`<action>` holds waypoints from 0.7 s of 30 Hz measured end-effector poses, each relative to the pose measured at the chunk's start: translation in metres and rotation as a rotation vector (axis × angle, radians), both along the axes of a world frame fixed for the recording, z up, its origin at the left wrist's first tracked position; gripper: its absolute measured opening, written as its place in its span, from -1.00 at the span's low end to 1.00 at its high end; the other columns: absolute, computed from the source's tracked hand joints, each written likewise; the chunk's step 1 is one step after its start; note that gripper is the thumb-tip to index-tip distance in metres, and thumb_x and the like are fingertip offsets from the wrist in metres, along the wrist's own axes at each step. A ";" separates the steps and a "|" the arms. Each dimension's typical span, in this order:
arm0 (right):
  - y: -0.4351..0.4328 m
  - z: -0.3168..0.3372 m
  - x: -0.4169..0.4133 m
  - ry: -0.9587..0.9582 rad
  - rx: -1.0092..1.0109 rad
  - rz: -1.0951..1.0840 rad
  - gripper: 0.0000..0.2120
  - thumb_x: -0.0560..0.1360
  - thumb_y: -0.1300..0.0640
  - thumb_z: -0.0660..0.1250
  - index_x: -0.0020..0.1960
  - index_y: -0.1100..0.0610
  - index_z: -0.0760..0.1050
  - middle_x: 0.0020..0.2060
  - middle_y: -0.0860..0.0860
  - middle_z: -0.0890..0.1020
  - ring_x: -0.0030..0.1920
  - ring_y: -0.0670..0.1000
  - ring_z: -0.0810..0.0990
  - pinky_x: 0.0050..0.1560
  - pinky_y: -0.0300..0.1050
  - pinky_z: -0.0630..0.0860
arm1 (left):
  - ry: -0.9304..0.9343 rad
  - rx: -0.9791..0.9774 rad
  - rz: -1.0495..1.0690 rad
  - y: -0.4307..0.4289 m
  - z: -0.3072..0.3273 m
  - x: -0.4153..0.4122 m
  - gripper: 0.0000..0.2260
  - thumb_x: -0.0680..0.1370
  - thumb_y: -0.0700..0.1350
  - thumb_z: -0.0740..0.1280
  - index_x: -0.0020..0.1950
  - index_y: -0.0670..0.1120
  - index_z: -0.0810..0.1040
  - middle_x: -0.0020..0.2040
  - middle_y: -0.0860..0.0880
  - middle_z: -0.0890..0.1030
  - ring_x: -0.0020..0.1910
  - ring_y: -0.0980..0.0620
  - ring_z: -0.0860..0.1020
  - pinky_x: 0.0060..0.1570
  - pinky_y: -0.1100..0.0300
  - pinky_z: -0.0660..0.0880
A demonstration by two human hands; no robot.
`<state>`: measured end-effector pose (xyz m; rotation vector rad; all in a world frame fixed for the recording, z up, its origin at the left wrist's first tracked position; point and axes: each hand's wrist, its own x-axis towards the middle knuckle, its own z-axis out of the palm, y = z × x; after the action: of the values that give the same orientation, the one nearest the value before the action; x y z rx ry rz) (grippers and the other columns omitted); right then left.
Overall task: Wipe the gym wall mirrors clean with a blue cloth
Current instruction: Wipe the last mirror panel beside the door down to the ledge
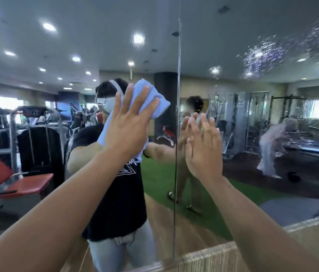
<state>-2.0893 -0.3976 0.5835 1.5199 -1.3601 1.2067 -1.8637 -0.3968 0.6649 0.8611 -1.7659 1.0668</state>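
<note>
The wall mirror fills the view as two panels, a left mirror panel (37, 46) and a right mirror panel (262, 26), split by a vertical seam (177, 114). My left hand (129, 122) presses the blue cloth (150, 101) flat against the left panel with straight, spread fingers, just left of the seam. My right hand (205, 148) lies flat on the right panel beside the seam, fingers straight, holding nothing. White spray droplets (291, 48) speckle the upper right panel.
A wooden ledge (223, 256) runs under the mirror's lower edge. The glass reflects me, red gym benches, weight machines, green turf and other people in the room behind me.
</note>
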 end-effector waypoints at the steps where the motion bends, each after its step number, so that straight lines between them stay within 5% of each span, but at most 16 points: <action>1: -0.002 0.011 0.000 -0.002 -0.007 0.005 -0.44 0.66 0.06 0.03 0.66 0.05 0.12 0.64 0.14 0.16 0.64 0.20 0.07 0.59 0.24 0.10 | 0.024 0.013 -0.009 -0.001 0.002 -0.003 -0.48 0.50 -0.20 0.06 0.45 -0.08 0.44 0.54 -0.16 0.34 0.53 -0.37 0.18 0.47 -0.36 0.12; 8: -0.012 0.078 -0.018 -0.005 -0.130 0.053 -0.43 0.63 0.06 0.08 0.64 0.06 0.16 0.62 0.11 0.19 0.63 0.12 0.02 0.60 0.15 0.01 | 0.144 0.008 -0.039 -0.006 0.043 -0.030 -0.47 0.48 -0.28 0.23 0.48 -0.10 0.42 0.56 -0.16 0.30 0.55 -0.34 0.12 0.52 -0.27 0.02; 21: -0.014 0.222 -0.143 0.019 -0.161 0.082 -0.45 0.67 0.00 -0.04 0.65 0.07 0.16 0.64 0.11 0.14 0.65 0.19 0.00 0.63 0.20 -0.04 | 0.554 -0.109 0.000 -0.020 0.198 -0.112 -0.49 0.60 -0.23 0.17 0.56 0.00 0.33 0.62 -0.08 0.16 0.61 -0.21 0.01 0.57 -0.04 -0.08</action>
<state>-2.2320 -0.4116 0.8059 1.4811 -1.1685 1.3156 -1.9762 -0.4166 0.8628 0.9757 -1.2339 0.8131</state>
